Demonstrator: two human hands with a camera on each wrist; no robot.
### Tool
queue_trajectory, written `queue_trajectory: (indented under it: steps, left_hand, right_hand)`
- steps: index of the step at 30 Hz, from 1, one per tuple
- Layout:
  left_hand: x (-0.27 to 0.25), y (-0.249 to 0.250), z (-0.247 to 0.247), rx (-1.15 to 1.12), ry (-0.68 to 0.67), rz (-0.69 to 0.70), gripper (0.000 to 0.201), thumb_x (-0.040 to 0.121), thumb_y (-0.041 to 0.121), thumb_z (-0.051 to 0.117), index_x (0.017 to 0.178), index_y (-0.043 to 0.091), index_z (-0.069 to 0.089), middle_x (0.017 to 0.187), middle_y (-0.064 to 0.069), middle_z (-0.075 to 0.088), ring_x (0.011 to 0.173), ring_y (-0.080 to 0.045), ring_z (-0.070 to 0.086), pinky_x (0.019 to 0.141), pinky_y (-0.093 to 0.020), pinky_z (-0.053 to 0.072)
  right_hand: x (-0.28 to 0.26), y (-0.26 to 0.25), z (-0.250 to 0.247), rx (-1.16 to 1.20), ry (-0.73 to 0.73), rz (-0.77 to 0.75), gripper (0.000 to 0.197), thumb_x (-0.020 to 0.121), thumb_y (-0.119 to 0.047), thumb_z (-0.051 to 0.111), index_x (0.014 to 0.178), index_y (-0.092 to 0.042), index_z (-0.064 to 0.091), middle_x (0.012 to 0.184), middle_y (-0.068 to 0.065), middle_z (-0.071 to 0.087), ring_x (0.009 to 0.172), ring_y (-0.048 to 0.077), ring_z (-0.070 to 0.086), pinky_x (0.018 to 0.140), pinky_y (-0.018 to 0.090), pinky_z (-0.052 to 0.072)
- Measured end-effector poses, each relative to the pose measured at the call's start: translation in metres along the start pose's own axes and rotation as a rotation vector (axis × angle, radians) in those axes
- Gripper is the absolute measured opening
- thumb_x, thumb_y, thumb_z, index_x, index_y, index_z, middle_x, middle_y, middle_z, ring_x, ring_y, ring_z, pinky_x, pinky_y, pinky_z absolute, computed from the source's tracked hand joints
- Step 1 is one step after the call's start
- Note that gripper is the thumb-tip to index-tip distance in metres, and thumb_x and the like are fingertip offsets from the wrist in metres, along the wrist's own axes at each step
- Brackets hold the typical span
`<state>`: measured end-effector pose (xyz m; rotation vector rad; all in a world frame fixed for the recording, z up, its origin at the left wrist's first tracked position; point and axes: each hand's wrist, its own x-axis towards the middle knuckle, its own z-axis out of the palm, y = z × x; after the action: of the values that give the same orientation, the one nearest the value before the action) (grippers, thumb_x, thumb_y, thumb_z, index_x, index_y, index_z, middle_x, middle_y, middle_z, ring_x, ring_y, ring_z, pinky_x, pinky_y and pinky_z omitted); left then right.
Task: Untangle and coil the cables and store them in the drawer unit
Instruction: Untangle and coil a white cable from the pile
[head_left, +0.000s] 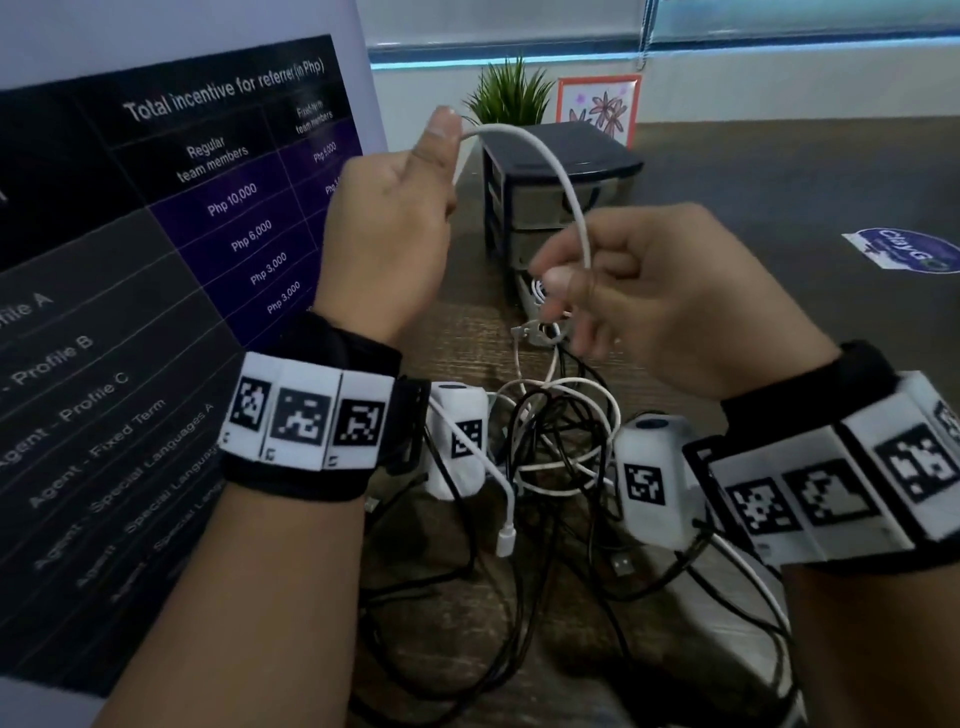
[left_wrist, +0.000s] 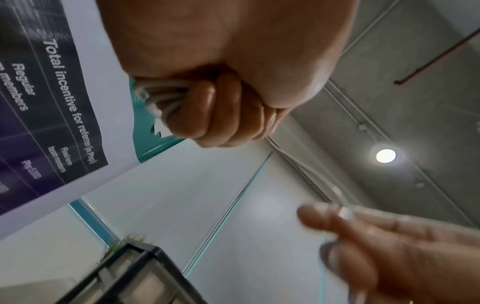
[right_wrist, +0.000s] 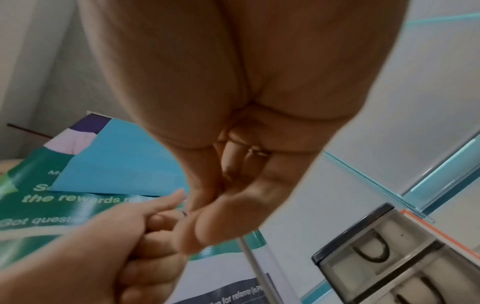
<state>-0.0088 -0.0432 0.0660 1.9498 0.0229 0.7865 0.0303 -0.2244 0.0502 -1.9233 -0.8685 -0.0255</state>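
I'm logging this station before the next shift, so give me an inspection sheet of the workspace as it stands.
Surface: dark wood-grain table, largely covered near the person by cables.
Job's things: white cable arcs between both hands; drawer unit stands at the far side, a dark cable visible in its top drawer in the right wrist view.
Clutter: round sticker on the table.
Grippers: left hand grips coiled white loops; right hand pinches the white cable.
Cables: tangled pile of black and white cables below the hands.
Surroundings: printed banner on the left, potted plant, framed flower picture.
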Motion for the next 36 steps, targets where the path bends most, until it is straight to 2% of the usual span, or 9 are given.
queue_trajectory:
  steps: [5, 9, 13, 17, 20, 24, 27, 30, 36]
  left_hand:
    - [0.000, -0.006, 0.006, 0.192, -0.055, -0.038, 0.060, 0.103, 0.046, 0.040, 0.052, 0.014, 0.041, 0.051, -0.004, 0.036, 0.042, -0.011, 0.029, 0.049, -0.031, 0.024]
    - [0.001, -0.006, 0.009, 0.171, -0.052, -0.059, 0.058, 0.100, 0.049, 0.047, 0.051, 0.018, 0.054, 0.042, 0.005, 0.041, 0.038, -0.006, 0.036, 0.047, -0.026, 0.029]
    - [0.003, -0.008, 0.002, 0.144, 0.034, -0.044, 0.051, 0.098, 0.050, 0.052, 0.055, 0.022, 0.059, 0.042, 0.007, 0.042, 0.037, -0.004, 0.036, 0.045, -0.021, 0.029]
    - [0.003, -0.007, 0.004, 0.051, 0.044, -0.056, 0.053, 0.097, 0.049, 0.054, 0.053, 0.020, 0.052, 0.047, 0.002, 0.045, 0.039, -0.006, 0.038, 0.047, -0.023, 0.033]
    - [0.001, -0.003, 0.008, -0.041, 0.032, -0.045, 0.053, 0.098, 0.046, 0.053, 0.054, 0.019, 0.044, 0.043, 0.009, 0.041, 0.041, -0.009, 0.037, 0.045, -0.022, 0.031]
    - [-0.002, 0.003, 0.013, -0.185, -0.086, -0.100, 0.054, 0.100, 0.043, 0.051, 0.054, 0.022, 0.034, 0.048, 0.008, 0.031, 0.044, -0.011, 0.027, 0.040, -0.019, 0.023]
    - [-0.007, 0.010, 0.017, -0.338, -0.187, -0.151, 0.056, 0.101, 0.040, 0.050, 0.051, 0.023, 0.032, 0.049, 0.003, 0.027, 0.039, -0.012, 0.020, 0.039, -0.020, 0.017]
    - [-0.009, 0.013, 0.015, -0.535, -0.278, -0.179, 0.058, 0.103, 0.041, 0.044, 0.048, 0.023, 0.034, 0.044, 0.006, 0.028, 0.038, -0.016, 0.016, 0.040, -0.026, 0.016]
    - [0.000, 0.008, 0.006, -1.108, -0.274, -0.133, 0.037, 0.107, 0.030, 0.028, 0.084, 0.011, 0.050, 0.066, 0.001, 0.041, 0.055, -0.011, 0.039, 0.056, -0.024, 0.037]
  right_hand:
    - [0.002, -0.013, 0.004, 0.362, 0.115, -0.261, 0.021, 0.102, -0.005, 0.046, 0.119, -0.003, 0.058, 0.076, 0.002, 0.068, 0.055, 0.019, 0.059, 0.055, 0.023, 0.048]
    - [0.002, -0.014, 0.003, 0.533, 0.146, -0.186, 0.025, 0.105, -0.014, 0.040, 0.118, -0.006, 0.060, 0.059, 0.001, 0.057, 0.042, 0.011, 0.039, 0.042, 0.018, 0.033]
    - [0.004, -0.008, -0.005, 0.262, 0.335, -0.126, 0.031, 0.105, -0.026, 0.045, 0.101, -0.009, 0.071, 0.043, -0.005, 0.046, 0.038, 0.006, 0.038, 0.045, 0.018, 0.033]
    - [0.006, 0.009, -0.016, -0.120, 0.551, -0.115, 0.025, 0.097, -0.038, 0.058, 0.087, -0.018, 0.068, 0.061, 0.001, 0.060, 0.053, 0.016, 0.051, 0.052, 0.032, 0.041]
    - [0.005, 0.015, -0.023, -0.244, 0.626, -0.096, 0.019, 0.093, -0.042, 0.062, 0.086, -0.026, 0.068, 0.061, -0.011, 0.058, 0.055, 0.001, 0.052, 0.053, 0.012, 0.035]
    - [0.005, 0.018, -0.025, -0.328, 0.591, 0.002, 0.018, 0.095, -0.040, 0.060, 0.089, -0.026, 0.068, 0.065, -0.018, 0.054, 0.057, -0.001, 0.050, 0.053, 0.007, 0.031]
    - [0.006, 0.018, -0.024, -0.254, 0.597, 0.025, 0.014, 0.098, -0.033, 0.056, 0.087, -0.027, 0.062, 0.069, -0.011, 0.061, 0.062, 0.005, 0.055, 0.061, 0.021, 0.043]
    - [0.009, 0.016, -0.017, -0.185, 0.610, 0.035, 0.013, 0.098, -0.032, 0.055, 0.089, -0.026, 0.062, 0.065, -0.010, 0.057, 0.059, 0.006, 0.052, 0.058, 0.024, 0.043]
    - [0.009, 0.010, 0.017, -0.287, 0.126, 0.095, 0.015, 0.098, -0.035, 0.056, 0.098, -0.030, 0.070, 0.076, -0.014, 0.063, 0.072, -0.003, 0.055, 0.059, 0.002, 0.035]
